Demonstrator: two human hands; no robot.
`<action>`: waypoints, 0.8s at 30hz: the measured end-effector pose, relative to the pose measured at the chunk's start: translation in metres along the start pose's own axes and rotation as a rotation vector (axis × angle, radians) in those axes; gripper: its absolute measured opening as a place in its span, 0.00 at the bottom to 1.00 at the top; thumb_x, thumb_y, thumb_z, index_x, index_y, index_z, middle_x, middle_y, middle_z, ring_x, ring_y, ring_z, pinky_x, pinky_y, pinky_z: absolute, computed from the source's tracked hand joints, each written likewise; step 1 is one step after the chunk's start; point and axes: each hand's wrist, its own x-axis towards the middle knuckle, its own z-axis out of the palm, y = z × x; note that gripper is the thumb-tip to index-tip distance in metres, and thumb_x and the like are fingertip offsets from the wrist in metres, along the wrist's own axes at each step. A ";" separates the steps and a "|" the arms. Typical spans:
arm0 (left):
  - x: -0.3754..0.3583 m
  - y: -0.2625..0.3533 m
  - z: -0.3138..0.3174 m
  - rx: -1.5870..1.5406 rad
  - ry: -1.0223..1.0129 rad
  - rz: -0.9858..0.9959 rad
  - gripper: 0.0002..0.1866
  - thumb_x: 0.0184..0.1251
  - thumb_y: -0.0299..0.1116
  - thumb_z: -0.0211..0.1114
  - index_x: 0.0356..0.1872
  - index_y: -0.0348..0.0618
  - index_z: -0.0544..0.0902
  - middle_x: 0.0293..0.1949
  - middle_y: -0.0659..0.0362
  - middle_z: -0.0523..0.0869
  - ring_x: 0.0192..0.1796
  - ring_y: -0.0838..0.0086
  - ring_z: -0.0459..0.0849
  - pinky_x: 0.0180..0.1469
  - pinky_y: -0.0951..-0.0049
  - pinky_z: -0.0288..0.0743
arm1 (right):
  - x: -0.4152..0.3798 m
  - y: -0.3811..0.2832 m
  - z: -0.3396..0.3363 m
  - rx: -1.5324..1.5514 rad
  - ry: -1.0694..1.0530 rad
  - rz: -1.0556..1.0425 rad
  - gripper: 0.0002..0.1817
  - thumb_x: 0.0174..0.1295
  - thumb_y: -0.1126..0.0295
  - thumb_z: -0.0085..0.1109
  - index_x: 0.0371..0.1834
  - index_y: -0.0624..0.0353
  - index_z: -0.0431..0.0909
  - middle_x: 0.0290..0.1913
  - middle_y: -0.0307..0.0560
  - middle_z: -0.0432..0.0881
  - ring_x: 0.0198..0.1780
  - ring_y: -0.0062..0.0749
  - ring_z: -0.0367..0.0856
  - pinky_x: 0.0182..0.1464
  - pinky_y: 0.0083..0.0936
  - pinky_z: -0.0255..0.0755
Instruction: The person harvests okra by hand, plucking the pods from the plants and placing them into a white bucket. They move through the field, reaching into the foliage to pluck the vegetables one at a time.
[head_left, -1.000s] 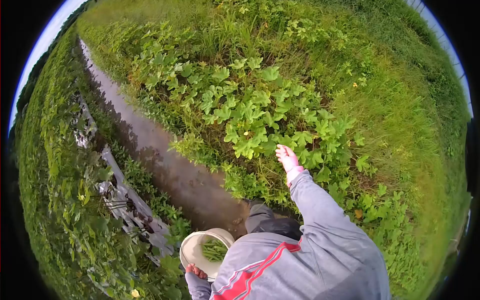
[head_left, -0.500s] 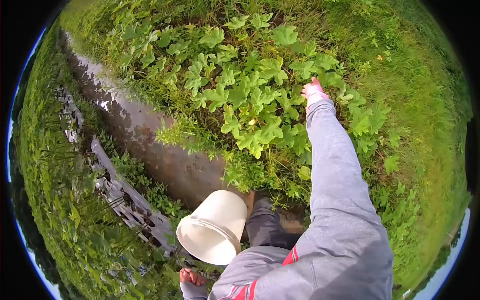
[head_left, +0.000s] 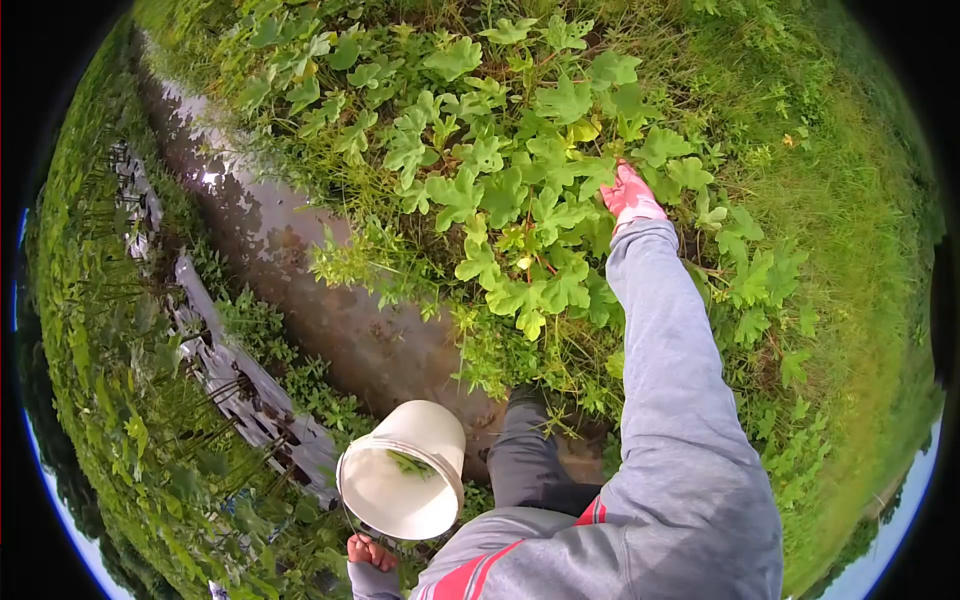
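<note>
My right hand, in a pink glove, reaches in among the broad lobed leaves of a leafy plant. Its fingers look bent together at the foliage; what they pinch, if anything, is hidden. Low in the view, my left hand is closed on the thin handle of a white bucket. The bucket hangs tilted, its mouth facing me. Inside lie some slender green pieces, too small to identify. A pale yellow bloom shows among the leaves below my right hand.
A muddy, wet furrow runs from the upper left down to my legs. Left of it lies torn grey plastic sheeting beside more plants. Tall grass covers the right side. My dark trouser leg stands beside the bucket.
My right hand has moved slightly down in the view, with its fingers now more bent at the leaves. The bucket has swung left and down, revealing green pieces inside.
</note>
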 end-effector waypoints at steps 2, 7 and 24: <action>0.002 0.000 -0.005 -0.013 0.002 -0.001 0.11 0.72 0.45 0.46 0.33 0.52 0.70 0.13 0.65 0.61 0.13 0.76 0.58 0.17 0.72 0.57 | -0.003 0.025 -0.020 -0.147 0.039 0.008 0.15 0.70 0.60 0.43 0.56 0.50 0.69 0.59 0.50 0.73 0.53 0.41 0.77 0.52 0.36 0.73; 0.005 -0.007 -0.025 -0.028 0.045 -0.019 0.11 0.71 0.44 0.47 0.33 0.52 0.70 0.12 0.65 0.61 0.12 0.76 0.57 0.16 0.72 0.56 | -0.029 0.051 -0.050 -0.332 0.050 0.048 0.16 0.70 0.60 0.44 0.56 0.51 0.69 0.58 0.51 0.73 0.53 0.42 0.77 0.53 0.35 0.73; 0.018 -0.047 -0.065 -0.015 -0.006 -0.085 0.08 0.68 0.44 0.51 0.37 0.53 0.70 0.14 0.64 0.61 0.14 0.75 0.58 0.19 0.69 0.58 | -0.010 0.043 -0.059 -0.942 0.039 0.029 0.18 0.67 0.60 0.46 0.56 0.56 0.71 0.55 0.55 0.76 0.54 0.45 0.77 0.54 0.33 0.71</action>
